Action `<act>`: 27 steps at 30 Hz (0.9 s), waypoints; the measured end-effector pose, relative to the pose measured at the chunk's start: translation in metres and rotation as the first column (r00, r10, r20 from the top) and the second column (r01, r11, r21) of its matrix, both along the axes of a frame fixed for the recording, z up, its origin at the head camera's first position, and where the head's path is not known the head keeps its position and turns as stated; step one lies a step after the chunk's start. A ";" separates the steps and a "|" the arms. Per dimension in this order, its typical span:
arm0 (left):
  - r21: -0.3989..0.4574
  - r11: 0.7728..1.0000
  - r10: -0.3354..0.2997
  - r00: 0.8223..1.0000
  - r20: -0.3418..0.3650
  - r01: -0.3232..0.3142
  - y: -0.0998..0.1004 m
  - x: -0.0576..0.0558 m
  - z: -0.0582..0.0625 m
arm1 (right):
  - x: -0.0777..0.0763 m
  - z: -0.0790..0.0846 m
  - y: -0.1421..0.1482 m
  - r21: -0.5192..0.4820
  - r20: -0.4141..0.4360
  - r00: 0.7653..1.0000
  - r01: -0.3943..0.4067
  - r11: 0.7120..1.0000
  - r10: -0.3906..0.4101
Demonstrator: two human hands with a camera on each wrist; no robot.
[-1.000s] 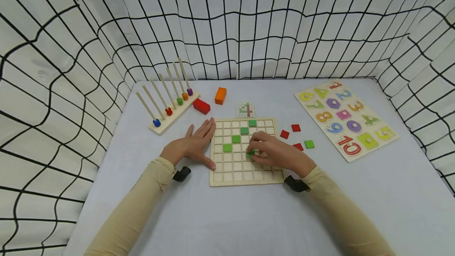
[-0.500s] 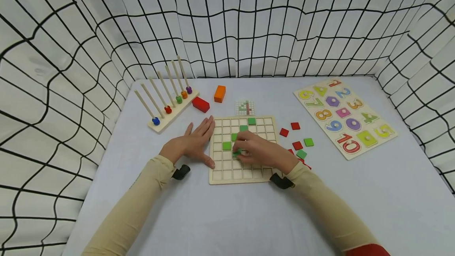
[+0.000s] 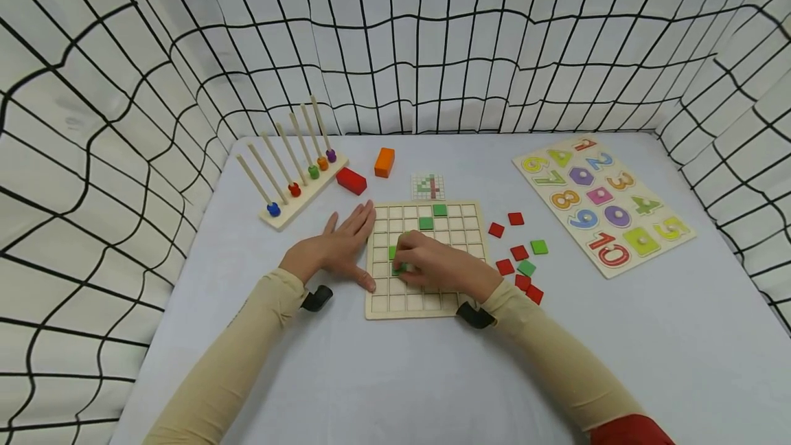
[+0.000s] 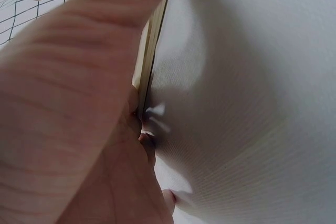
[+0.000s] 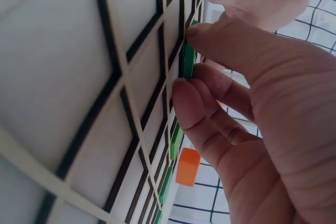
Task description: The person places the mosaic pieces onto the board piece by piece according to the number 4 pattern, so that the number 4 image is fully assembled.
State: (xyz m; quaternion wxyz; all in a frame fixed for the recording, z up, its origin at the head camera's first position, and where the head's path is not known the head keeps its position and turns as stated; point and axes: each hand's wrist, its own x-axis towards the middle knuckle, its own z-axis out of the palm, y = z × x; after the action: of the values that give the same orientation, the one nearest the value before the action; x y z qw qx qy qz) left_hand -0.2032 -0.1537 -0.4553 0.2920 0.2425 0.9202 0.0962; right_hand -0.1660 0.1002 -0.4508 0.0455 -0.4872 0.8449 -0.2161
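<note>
A wooden grid board [image 3: 408, 303] lies on the table. My left hand [image 3: 336, 249] rests at its left edge, fingers spread and straight; the left wrist view shows the fingers along the board's side. Over the left part of the grid, my right hand [image 3: 441, 266] pinches a green square tile [image 5: 188, 59] between thumb and fingers, at the board's surface. Just above the fingers, a green tile [image 3: 392, 252] sits partly covered. Farther up the grid are two more green tiles, one in the upper middle [image 3: 426, 223] and one in the top row [image 3: 439, 210].
Loose red tiles [image 3: 520, 253] and green tiles [image 3: 539, 246] lie right of the board. A small pattern card [image 3: 428, 187] lies behind it. A peg stand [image 3: 296, 208], red block [image 3: 351, 181], orange block [image 3: 384, 163] and number puzzle [image 3: 605, 208] stand farther out. Black netting surrounds the table.
My right hand has moved left across the grid with the green tile, uncovering more loose tiles at the board's right. The left hand has stayed at the edge.
</note>
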 end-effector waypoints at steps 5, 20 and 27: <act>-0.001 1.000 0.001 1.000 -0.003 -0.001 0.000 0.000 0.001 | 0.000 0.000 -0.001 -0.025 0.029 1.000 0.005 1.000 -0.005; -0.007 1.000 -0.007 1.000 0.013 0.007 0.005 0.005 0.016 | 0.001 0.001 -0.006 -0.013 0.025 1.000 -0.005 1.000 0.006; 0.011 1.000 -0.010 1.000 0.008 0.009 0.004 0.006 0.015 | 0.002 0.008 -0.001 0.060 0.065 0.998 -0.014 0.998 0.010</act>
State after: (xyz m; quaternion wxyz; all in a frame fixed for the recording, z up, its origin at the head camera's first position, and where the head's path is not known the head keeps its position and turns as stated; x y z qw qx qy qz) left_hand -0.1973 -0.1501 -0.4403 0.2948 0.2480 0.9173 0.1006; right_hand -0.1639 0.0989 -0.4433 0.0886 -0.4835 0.8462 -0.2059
